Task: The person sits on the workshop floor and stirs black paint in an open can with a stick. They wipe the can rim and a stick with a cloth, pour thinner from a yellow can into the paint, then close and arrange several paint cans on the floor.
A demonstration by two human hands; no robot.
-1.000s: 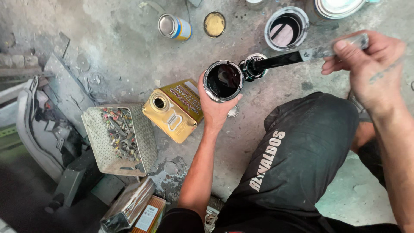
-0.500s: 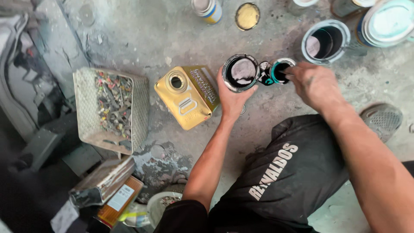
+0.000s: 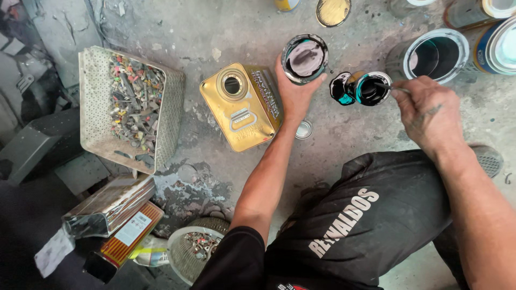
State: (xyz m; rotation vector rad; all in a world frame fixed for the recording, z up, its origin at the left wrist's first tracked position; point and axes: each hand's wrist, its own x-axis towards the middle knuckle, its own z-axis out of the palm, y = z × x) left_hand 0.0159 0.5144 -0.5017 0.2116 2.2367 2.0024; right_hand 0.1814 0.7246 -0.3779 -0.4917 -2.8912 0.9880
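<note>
Left hand (image 3: 294, 91) wrapped around open paint can (image 3: 305, 58) on concrete floor (image 3: 226, 32); right hand (image 3: 424, 113) pinching thin stick (image 3: 388, 86) dipped into small teal-smeared can (image 3: 371, 88). Mixing step, apparently. Next: steady stirring, cans kept upright. Gold rectangular tin (image 3: 242, 104) just left.

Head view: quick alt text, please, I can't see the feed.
The left hand grips an open dark paint can on a concrete floor, while the right hand dips a thin stick into a small teal-rimmed can. A gold rectangular tin stands left.
</note>
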